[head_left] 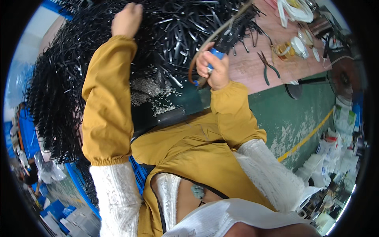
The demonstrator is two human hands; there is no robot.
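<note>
My right grip [216, 70] is holding a blue-black tool [224, 42] beside black strips [173, 37] heaped on the desk [245, 71]. My left grip [127, 20] is lying over them, hold unclear; markings on white bags [323, 156] are blurring.

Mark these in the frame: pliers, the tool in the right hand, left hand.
Pliers [267, 64]: head view, near the pivot, between tips and handles.
Tool [216, 53]: head view, on its blue section, just above the gripping fingers.
Left hand [126, 21]: head view, on the back of the hand.
</note>
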